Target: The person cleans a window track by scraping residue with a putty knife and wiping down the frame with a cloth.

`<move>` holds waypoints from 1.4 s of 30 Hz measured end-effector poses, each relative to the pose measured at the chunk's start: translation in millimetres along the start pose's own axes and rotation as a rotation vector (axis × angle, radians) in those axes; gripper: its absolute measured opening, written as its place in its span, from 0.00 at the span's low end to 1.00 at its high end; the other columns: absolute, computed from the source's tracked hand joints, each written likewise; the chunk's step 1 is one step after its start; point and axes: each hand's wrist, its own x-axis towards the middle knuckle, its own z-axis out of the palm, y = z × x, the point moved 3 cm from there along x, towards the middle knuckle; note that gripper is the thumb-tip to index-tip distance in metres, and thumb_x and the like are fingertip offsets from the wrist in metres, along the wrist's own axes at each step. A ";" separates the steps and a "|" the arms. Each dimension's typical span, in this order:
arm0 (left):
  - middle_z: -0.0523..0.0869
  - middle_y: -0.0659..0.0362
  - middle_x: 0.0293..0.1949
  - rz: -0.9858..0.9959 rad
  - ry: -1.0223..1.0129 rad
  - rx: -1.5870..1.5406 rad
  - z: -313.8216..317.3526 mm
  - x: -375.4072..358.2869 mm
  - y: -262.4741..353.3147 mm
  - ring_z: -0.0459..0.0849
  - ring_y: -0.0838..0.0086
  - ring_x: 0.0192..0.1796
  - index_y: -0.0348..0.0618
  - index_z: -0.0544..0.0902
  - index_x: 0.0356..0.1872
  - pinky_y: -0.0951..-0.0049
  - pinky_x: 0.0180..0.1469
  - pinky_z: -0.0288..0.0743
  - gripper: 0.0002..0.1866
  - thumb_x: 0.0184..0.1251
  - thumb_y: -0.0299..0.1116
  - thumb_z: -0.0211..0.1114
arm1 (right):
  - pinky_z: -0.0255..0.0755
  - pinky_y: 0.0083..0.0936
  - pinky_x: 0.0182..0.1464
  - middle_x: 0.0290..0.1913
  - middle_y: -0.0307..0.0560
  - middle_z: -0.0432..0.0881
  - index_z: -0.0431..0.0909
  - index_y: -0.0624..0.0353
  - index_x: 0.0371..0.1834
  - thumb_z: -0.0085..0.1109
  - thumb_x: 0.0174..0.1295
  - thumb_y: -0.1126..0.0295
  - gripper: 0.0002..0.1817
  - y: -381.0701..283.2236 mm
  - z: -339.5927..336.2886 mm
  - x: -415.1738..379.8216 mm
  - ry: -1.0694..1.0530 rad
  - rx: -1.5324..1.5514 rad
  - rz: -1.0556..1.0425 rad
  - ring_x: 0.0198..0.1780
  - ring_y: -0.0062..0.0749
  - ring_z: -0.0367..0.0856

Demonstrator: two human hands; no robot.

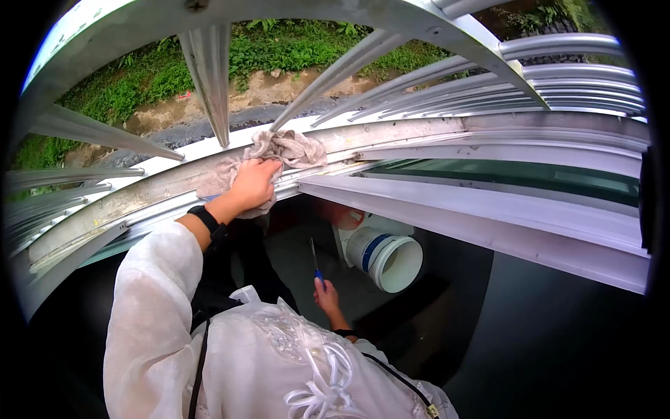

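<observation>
I've got the left hand (252,183) at about 11 o'clock from frame centre, palm down and pressed flat onto a beige cloth (283,150). Fingers are spread over the rag more than clenched round it; the cloth bunches up past the fingertips twd 1 o'clock. It's lying on the metal window rail (391,136), the curved sill track that runs from 8 o'clock up to 2 o'clock across the view. A black wristband (206,218) sits on that wrist, w/ a loose white sleeve (150,293) below it.

The right hand (326,297) is lower, near 6 o'clock, closed round a blue-handled tool (315,262) whose thin blade points up twd 12. Can't tell if it's scissors or a screwdriver, too small. That hand is well apart from the cloth.

Just at 3 o'clock of the tool there's a white bucket (391,258) w/ a blue band, tipped so the open mouth faces the camera. Slanted window bars (209,77) rise above the rail at 12 o'clock, and beyond them I see a grassy bank (132,73) and bare dirt.
</observation>
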 end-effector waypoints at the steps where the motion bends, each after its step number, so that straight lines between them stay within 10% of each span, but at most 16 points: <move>1: 0.80 0.49 0.47 -0.056 -0.001 -0.001 6.3 8.6 1.1 0.73 0.54 0.51 0.42 0.75 0.55 0.58 0.54 0.63 0.25 0.50 0.28 0.55 | 0.66 0.21 0.18 0.20 0.39 0.76 0.74 0.60 0.44 0.52 0.63 0.44 0.26 4.1 -5.6 0.7 0.035 0.028 0.008 0.16 0.22 0.72; 8: 0.83 0.42 0.33 -0.044 -0.022 -0.045 32.8 52.5 -3.0 0.80 0.47 0.40 0.39 0.76 0.53 0.51 0.48 0.70 0.23 0.52 0.31 0.54 | 0.65 0.21 0.17 0.19 0.39 0.75 0.74 0.59 0.42 0.53 0.63 0.46 0.24 -1.9 -35.9 15.5 0.083 0.011 0.012 0.16 0.22 0.72; 19: 0.84 0.44 0.38 0.107 0.066 -0.316 88.7 125.5 19.3 0.81 0.52 0.43 0.44 0.78 0.53 0.57 0.48 0.72 0.21 0.55 0.28 0.52 | 0.64 0.19 0.21 0.20 0.39 0.75 0.75 0.59 0.38 0.55 0.64 0.48 0.22 10.4 -65.0 9.3 0.109 -0.078 -0.134 0.19 0.20 0.72; 24: 0.83 0.50 0.44 -0.255 -0.118 -0.713 -22.2 68.1 51.8 0.80 0.67 0.46 0.42 0.78 0.53 0.70 0.52 0.71 0.20 0.58 0.26 0.53 | 0.64 0.20 0.18 0.18 0.38 0.73 0.73 0.59 0.38 0.54 0.64 0.49 0.21 13.4 -87.5 5.0 0.120 0.009 -0.064 0.17 0.20 0.70; 26: 0.84 0.50 0.43 -0.006 0.093 -0.723 -45.0 36.2 34.9 0.81 0.58 0.47 0.43 0.79 0.51 0.66 0.52 0.72 0.19 0.56 0.30 0.54 | 0.63 0.21 0.16 0.18 0.38 0.72 0.73 0.59 0.38 0.53 0.64 0.48 0.22 13.3 -89.7 10.6 0.116 0.076 -0.020 0.16 0.20 0.69; 32: 0.81 0.47 0.47 -0.091 -0.250 0.012 -63.2 -52.9 -0.5 0.78 0.52 0.50 0.37 0.79 0.49 0.60 0.53 0.72 0.16 0.59 0.29 0.58 | 0.65 0.20 0.17 0.19 0.39 0.75 0.74 0.58 0.41 0.52 0.65 0.47 0.23 -5.7 -77.6 16.4 0.077 -0.086 -0.047 0.16 0.21 0.72; 33: 0.82 0.47 0.46 0.181 -0.064 0.076 -52.8 -57.9 0.9 0.78 0.52 0.49 0.36 0.80 0.46 0.59 0.52 0.72 0.15 0.57 0.27 0.57 | 0.65 0.21 0.17 0.19 0.39 0.76 0.74 0.58 0.41 0.52 0.64 0.47 0.23 -8.8 -73.7 15.4 0.052 -0.119 -0.069 0.17 0.21 0.72; 42: 0.79 0.49 0.33 -0.108 0.256 0.201 -36.2 -46.3 2.8 0.78 0.53 0.40 0.35 0.78 0.36 0.57 0.45 0.72 0.11 0.48 0.24 0.58 | 0.71 0.24 0.25 0.22 0.41 0.78 0.76 0.61 0.45 0.57 0.61 0.46 0.26 5.2 -81.0 5.7 0.046 -0.155 -0.080 0.21 0.25 0.77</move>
